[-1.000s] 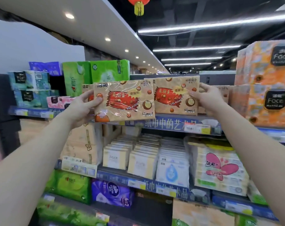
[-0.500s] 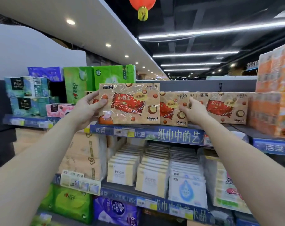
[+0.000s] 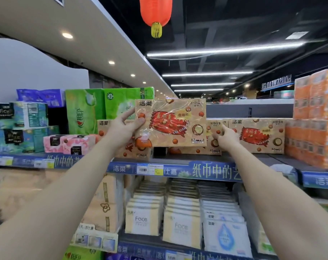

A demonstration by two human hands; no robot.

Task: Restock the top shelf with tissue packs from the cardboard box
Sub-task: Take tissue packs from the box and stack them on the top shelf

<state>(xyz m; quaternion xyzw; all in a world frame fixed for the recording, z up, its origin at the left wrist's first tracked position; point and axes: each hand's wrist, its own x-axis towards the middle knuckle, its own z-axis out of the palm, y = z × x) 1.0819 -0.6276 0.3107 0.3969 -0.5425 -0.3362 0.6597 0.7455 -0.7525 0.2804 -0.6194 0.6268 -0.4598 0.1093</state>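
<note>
Seen from the head camera, the left hand (image 3: 124,128) pinches the left edge of a flat, rectangular tissue pack (image 3: 170,122), thumb on its glossy, crinkled plastic wrap, holding it upright above the top shelf (image 3: 189,158). The right hand (image 3: 227,136), fingers curled, presses against a matching tan pack (image 3: 213,136) standing on the shelf behind; whether it grips it I cannot tell. Another identical pack (image 3: 256,136) stands just to the right, beside blocky orange bundles (image 3: 315,119).

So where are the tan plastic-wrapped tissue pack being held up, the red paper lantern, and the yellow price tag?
Tan plastic-wrapped tissue pack (image 3: 170,122): head view, red logo at centre.
Red paper lantern (image 3: 155,8): head view, its body.
Yellow price tag (image 3: 158,171): head view, its face.
</note>
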